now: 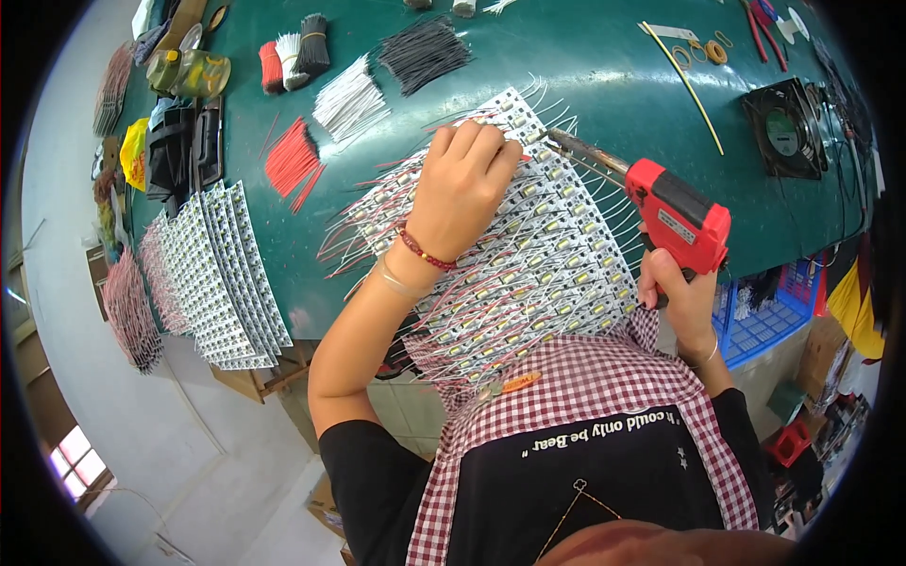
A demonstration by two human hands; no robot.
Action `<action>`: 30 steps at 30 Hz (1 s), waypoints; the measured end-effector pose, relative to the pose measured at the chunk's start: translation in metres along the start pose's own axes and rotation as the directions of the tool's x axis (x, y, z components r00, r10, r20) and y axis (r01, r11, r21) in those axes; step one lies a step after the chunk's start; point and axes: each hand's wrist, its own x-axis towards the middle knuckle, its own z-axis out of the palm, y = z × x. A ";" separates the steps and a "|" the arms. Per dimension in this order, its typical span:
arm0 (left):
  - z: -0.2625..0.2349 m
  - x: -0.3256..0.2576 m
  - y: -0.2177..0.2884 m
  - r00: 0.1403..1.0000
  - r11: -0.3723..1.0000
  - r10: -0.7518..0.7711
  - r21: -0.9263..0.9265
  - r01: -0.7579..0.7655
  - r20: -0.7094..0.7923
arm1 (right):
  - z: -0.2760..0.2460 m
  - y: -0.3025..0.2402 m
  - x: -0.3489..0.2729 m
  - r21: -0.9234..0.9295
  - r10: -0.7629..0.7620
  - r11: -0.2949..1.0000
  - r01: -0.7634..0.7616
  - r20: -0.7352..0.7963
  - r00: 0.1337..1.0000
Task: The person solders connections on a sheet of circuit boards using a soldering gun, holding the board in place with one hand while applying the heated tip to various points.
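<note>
A panel of small white circuit boards lies before me, its near end against my checked apron. Rows of components cover it, and thin red and white wires trail from its edges. My left hand is over the panel's far part with its fingers curled together; what they pinch is hidden. My right hand grips a red and black soldering gun at the panel's right side. The gun's metal tip points left, close to the panel's far right edge and just right of my left fingers.
Cut wires lie beyond the panel: a red pile, a white pile and a black pile. Stacked board panels stand at the left. A black fan, a yellow stick and a blue crate are to the right.
</note>
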 end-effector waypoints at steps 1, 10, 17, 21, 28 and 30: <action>0.001 -0.002 0.003 1.000 1.000 0.002 -0.003 -0.002 0.002 | -0.003 0.000 -0.002 -0.006 -0.013 1.000 0.013 0.006 1.000; 0.012 -0.014 0.017 0.996 0.988 -0.072 -0.136 0.080 0.058 | -0.014 0.016 -0.014 0.030 0.038 0.999 -0.040 0.051 0.998; 0.016 -0.014 0.018 0.996 0.985 -0.071 -0.155 0.079 0.057 | -0.008 0.017 -0.012 0.002 0.080 0.997 -0.080 0.021 0.997; 0.017 -0.013 0.018 0.997 0.988 -0.059 -0.140 0.067 0.059 | -0.008 0.016 -0.011 -0.021 0.070 0.997 -0.070 0.018 0.997; 0.015 -0.011 0.020 0.996 0.990 -0.060 -0.121 0.067 0.063 | -0.009 0.018 -0.011 -0.069 0.075 0.995 -0.073 0.037 0.996; 0.013 -0.010 0.019 0.996 0.991 -0.049 -0.117 0.058 0.075 | -0.011 0.019 -0.010 -0.079 0.064 0.995 -0.059 0.055 0.996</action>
